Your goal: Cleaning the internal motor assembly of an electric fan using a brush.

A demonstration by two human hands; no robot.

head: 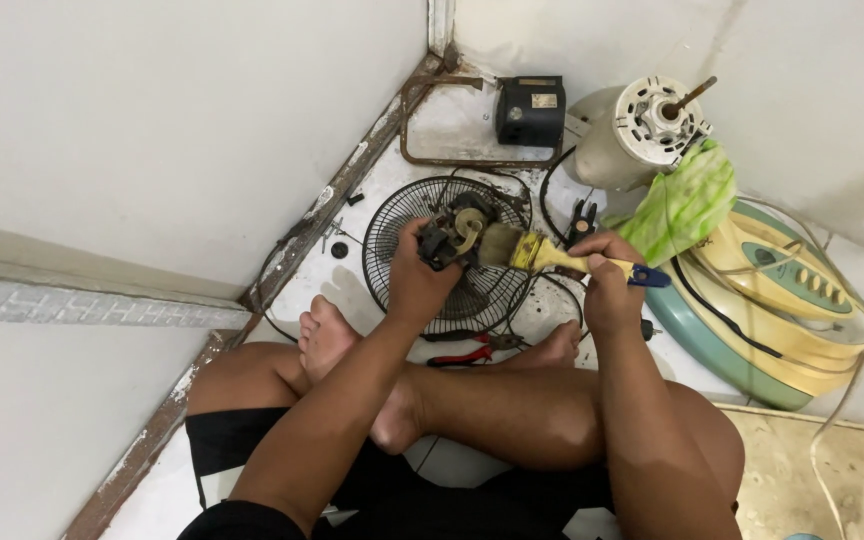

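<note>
- Head view: a dark motor part (449, 238) is gripped in the left hand (420, 278) above the fan grille (402, 215) on the floor.
- A paintbrush (542, 254) is held by the right hand (607, 285), bristles touching the part.
- Red pliers (467, 354) lie by the feet.

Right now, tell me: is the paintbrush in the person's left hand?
No. The right hand grips the yellow-handled paintbrush, while the left hand holds a small dark fan part over the wire grille.
</note>
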